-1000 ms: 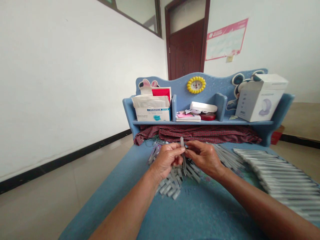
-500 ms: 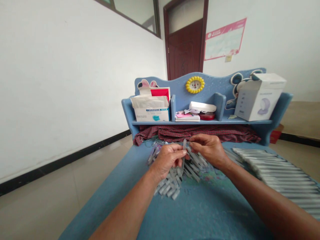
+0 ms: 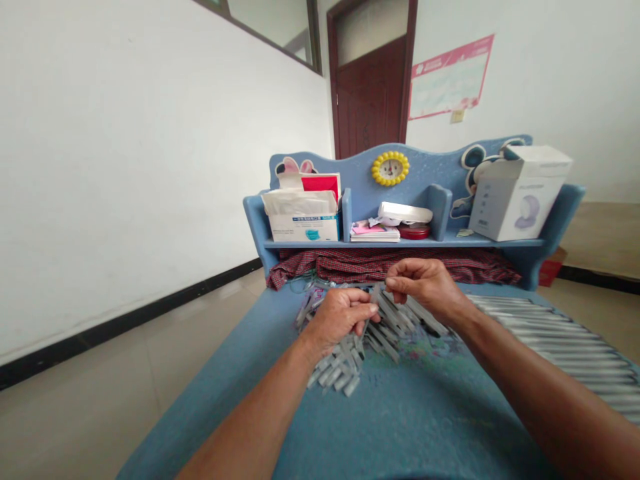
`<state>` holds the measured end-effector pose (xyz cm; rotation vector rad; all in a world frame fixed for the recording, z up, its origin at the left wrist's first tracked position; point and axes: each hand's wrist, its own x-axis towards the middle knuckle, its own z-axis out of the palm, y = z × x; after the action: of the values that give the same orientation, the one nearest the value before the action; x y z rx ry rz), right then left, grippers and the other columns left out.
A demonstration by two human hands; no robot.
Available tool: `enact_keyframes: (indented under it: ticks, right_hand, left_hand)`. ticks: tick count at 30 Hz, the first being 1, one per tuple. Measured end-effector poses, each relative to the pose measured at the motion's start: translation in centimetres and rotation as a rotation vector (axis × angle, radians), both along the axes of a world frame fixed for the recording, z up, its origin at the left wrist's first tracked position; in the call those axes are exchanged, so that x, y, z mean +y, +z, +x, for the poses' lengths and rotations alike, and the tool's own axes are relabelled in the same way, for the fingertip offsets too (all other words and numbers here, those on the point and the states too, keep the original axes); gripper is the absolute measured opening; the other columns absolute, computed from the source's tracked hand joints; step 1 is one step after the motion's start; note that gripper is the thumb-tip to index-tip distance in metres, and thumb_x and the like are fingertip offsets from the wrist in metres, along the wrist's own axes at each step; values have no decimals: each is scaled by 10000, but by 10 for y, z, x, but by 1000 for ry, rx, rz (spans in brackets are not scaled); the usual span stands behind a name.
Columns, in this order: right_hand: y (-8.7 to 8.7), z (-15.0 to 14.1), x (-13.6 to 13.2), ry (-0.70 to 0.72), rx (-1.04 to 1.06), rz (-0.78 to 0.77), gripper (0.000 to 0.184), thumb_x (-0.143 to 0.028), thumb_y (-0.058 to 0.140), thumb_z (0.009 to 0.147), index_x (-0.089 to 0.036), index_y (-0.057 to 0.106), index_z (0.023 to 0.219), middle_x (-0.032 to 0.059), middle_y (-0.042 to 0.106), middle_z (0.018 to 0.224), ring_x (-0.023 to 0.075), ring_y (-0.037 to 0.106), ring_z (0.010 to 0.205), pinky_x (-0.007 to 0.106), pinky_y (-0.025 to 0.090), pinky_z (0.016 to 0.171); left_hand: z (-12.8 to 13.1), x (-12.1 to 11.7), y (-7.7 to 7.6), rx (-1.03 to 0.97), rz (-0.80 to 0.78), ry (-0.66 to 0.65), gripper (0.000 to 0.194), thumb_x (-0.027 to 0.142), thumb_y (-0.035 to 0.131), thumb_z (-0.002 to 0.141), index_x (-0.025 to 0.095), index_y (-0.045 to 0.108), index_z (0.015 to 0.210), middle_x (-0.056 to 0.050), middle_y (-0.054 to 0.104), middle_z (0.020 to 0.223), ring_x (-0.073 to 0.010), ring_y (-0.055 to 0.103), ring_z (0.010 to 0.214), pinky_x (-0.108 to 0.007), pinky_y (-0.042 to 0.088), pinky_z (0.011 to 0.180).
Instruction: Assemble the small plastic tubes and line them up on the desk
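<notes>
My left hand [image 3: 345, 315] is closed, thumb and fingers pinching a slim grey translucent tube [image 3: 375, 294] whose upper end sticks out above them. To its right, my right hand [image 3: 423, 285] has thumb and forefinger pressed together near that end; whatever is between them is too small to make out. Beneath both hands lies a loose pile of similar grey tubes [image 3: 387, 340]. Short grey cap-like pieces [image 3: 336, 375] are heaped at the near left of this pile. A row of long grey rods [image 3: 565, 347] lies side by side to the right, partly behind my right forearm.
The blue desk [image 3: 395, 427] carries a shelf [image 3: 310, 245] at its back. On the shelf stand a mask box [image 3: 303, 227], a red round tin [image 3: 415, 231] and a white carton [image 3: 520, 200]. Checked cloth [image 3: 360, 265] lies bunched beneath it.
My right hand has moved slightly right and up, away from the tube's end. My left hand has shifted a little right, still gripping the tube.
</notes>
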<state>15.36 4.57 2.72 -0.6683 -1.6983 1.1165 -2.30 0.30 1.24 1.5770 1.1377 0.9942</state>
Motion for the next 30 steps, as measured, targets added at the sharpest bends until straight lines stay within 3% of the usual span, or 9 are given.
enact_keyframes:
  ticks: [12, 17, 30]
  right_hand:
    - [-6, 2, 4, 14, -73, 26, 283, -407, 657, 692, -126, 630, 681, -8, 552, 510, 75, 464, 429, 211, 368, 424]
    - [-6, 4, 4, 21, -94, 41, 286, -407, 658, 693, -123, 634, 667, -4, 559, 518, 73, 465, 426, 208, 367, 418]
    - [-3, 5, 3, 27, -129, 48, 283, -406, 666, 678, -126, 633, 647, 2, 564, 538, 70, 465, 422, 203, 369, 407]
  left_hand:
    - [2, -2, 1, 139, 64, -24, 166, 255, 589, 708, 112, 672, 714, -20, 631, 607, -53, 407, 388, -196, 279, 407]
    - [2, -4, 4, 172, 68, -18, 174, 267, 591, 713, 117, 668, 670, 13, 561, 489, -50, 372, 367, -191, 265, 398]
    - [0, -4, 4, 206, 52, -35, 173, 255, 578, 709, 125, 674, 648, -4, 600, 547, -46, 345, 365, -198, 238, 383]
